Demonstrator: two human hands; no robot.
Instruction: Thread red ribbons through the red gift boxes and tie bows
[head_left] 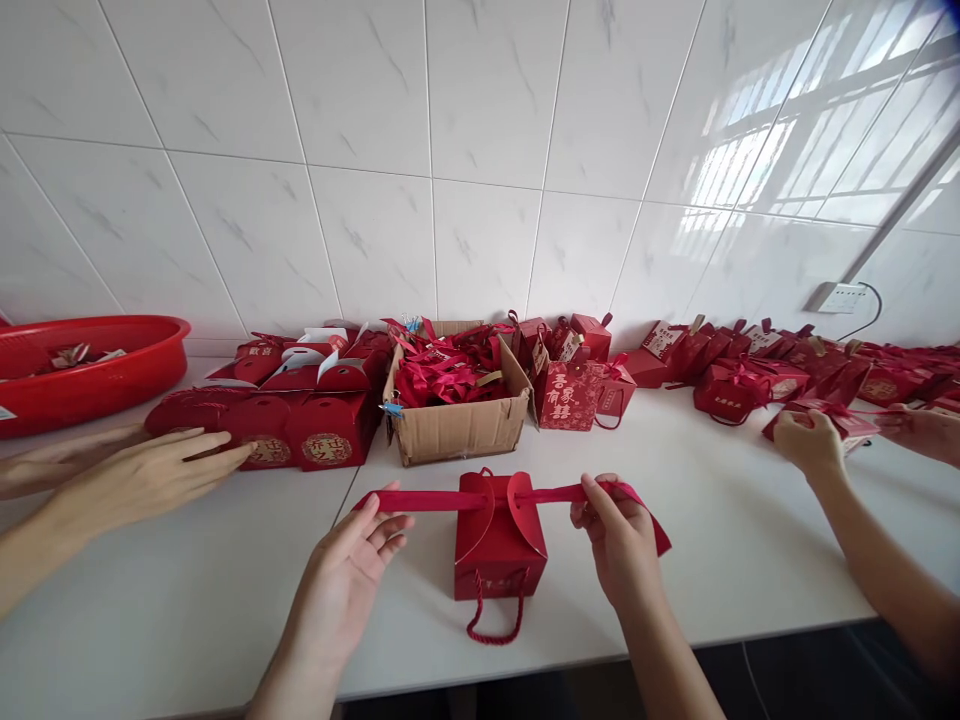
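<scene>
Your L hand (351, 568) + R hand (621, 535) each pinch ribbon (431, 501), lower ctr; box (499, 535) txt hard to read; basin (146, 370) cut off, L edge.

Front gift box (499, 545), one; held ribbon lengths (431, 501), two; left hand (352, 550), one; right hand (619, 535), one; co-workers' hands (169, 465), four; cardboard carton (461, 437), one; red basin (142, 375), one; rear boxes (328, 435), overlapping, uncountable.

From close above the person's hands (349, 565) (619, 530), the head camera looks forward-down over the table (720, 540) toward the wall (487, 120).
</scene>
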